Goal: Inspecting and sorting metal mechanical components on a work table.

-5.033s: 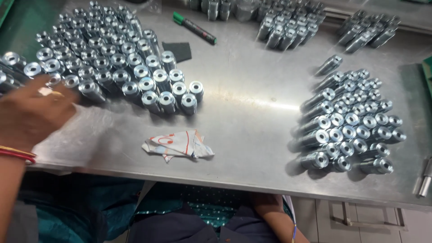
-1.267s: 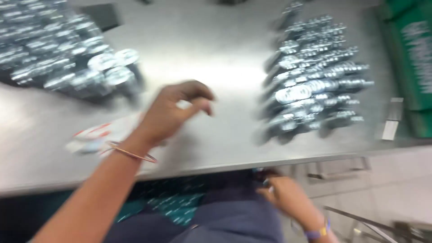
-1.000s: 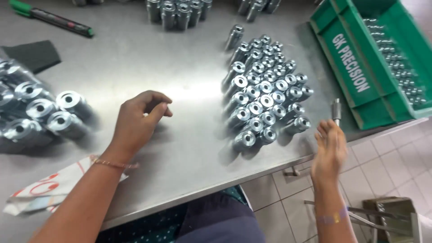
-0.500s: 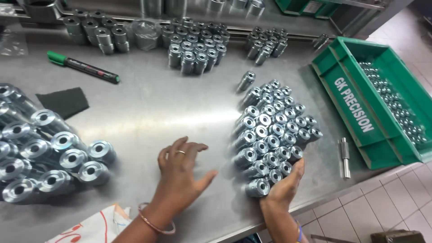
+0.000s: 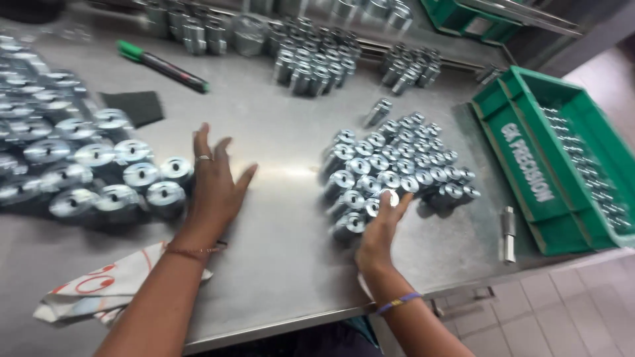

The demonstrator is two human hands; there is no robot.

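Bench: steel bench (image 5: 284, 264) in a workshop, pale tiled floor (image 5: 569, 311) at the lower right.
Left hand: left hand (image 5: 215, 188) lies flat on the bench, fingers spread, grip open and holding nothing; 1 ring and 1 thin bracelet show on it. It sits just beside the big cluster.
Right hand: right hand (image 5: 380, 228) reaches into the near edge of the middle cluster; its fingertips (image 5: 397, 201) touch 1 silver part, and I cannot tell whether the grip is closed on it. 1 blue wristband shows.
Middle cluster: middle cluster of silver cylindrical parts (image 5: 390, 172), packed side by side and tilted, roughly 40; blur prevents an exact count.
Big cluster: big cluster of larger silver parts (image 5: 79, 158) at the left, too blurred to count, running off the left edge.
Far groups: 3 smaller groups of parts along the far edge (image 5: 314, 63).
Loose part: 1 single part (image 5: 378, 112) lying apart, between the middle cluster and the far groups.
Pin: 1 metal pin (image 5: 507, 233) lying near the bench's front right edge, beside the crate.
Crate: 1 green plastic crate (image 5: 529, 192) at the right, with small parts inside.
Marker: 1 green-capped marker (image 5: 162, 66).
Pad: 1 dark square pad (image 5: 132, 107).
Cloth: 1 white cloth with red print (image 5: 99, 294) under the left forearm.
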